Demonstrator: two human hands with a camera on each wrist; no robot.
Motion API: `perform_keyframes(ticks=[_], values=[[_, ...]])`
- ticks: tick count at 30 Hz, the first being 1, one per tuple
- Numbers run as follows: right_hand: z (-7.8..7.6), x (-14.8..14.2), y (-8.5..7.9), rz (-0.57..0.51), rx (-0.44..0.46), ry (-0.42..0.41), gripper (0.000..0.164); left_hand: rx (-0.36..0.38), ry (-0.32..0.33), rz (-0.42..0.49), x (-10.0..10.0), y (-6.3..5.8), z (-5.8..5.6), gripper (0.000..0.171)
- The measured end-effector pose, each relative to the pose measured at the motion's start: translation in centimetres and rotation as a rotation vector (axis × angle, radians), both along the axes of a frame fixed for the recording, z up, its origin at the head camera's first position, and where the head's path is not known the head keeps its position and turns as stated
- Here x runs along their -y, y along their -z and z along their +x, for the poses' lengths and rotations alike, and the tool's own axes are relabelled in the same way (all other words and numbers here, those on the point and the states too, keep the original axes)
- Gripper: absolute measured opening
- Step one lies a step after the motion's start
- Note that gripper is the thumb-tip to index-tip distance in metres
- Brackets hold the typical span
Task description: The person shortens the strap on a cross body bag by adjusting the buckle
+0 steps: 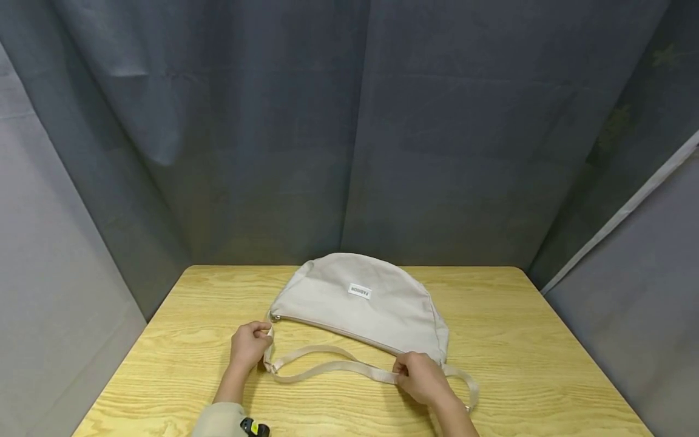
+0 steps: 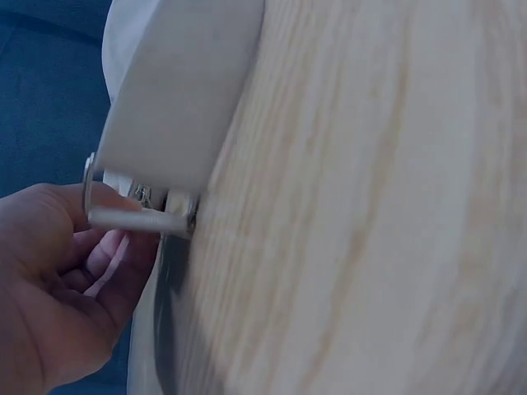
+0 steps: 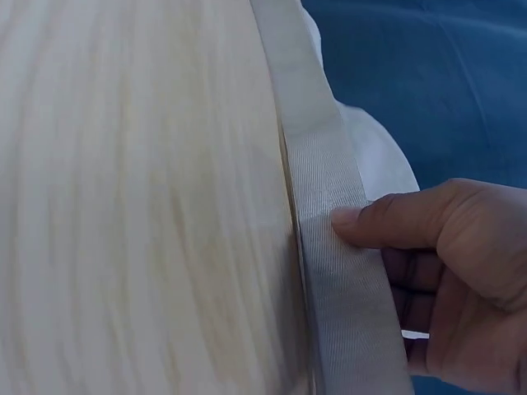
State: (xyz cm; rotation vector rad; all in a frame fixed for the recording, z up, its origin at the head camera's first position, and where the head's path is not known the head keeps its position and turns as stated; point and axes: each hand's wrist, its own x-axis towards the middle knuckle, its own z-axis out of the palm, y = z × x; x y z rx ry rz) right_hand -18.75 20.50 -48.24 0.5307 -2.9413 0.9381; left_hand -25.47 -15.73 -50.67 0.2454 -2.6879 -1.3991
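A beige half-moon shoulder bag (image 1: 360,303) lies on the table, its straight zipped edge toward me and a white label (image 1: 359,291) on its front. Its long strap (image 1: 333,366) loops over the wood in front of that edge. My left hand (image 1: 250,346) pinches the strap at the bag's left end, close to the buckle (image 2: 140,220). Farther right, my right hand (image 1: 420,376) grips the strap between thumb and curled fingers, near the bag's right end. In the right wrist view the thumb (image 3: 362,222) presses flat on the webbing. Beyond that hand a strap loop (image 1: 471,388) curves out.
The wooden table (image 1: 519,340) has rounded back corners. Dark grey curtains (image 1: 262,152) hang behind it, with paler cloth panels (image 1: 49,255) at either side. A black device with a yellow mark (image 1: 254,427) sits on my left wrist by the sleeve.
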Motion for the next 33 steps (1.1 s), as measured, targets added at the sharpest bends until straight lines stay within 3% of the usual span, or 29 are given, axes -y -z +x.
perform_keyframes(ticks=[11, 20, 25, 33], values=[[0.1, -3.4, -0.3, 0.016, 0.05, 0.203, 0.022, 0.01, -0.013, 0.063, 0.2, 0.1, 0.0, 0.027], [0.0, -5.0, 0.5, -0.008, 0.066, 0.261, 0.018, 0.0, -0.045, 0.141, 0.4, 0.6, 0.1, 0.024], [0.0, -5.3, 0.9, -0.028, 0.093, 0.261, 0.017, -0.014, -0.046, 0.144, 0.3, 0.7, 0.1, 0.025], [-0.2, -5.6, 1.1, -0.018, 0.065, 0.276, 0.015, -0.037, -0.065, 0.144, -0.2, 1.1, 0.0, 0.027]])
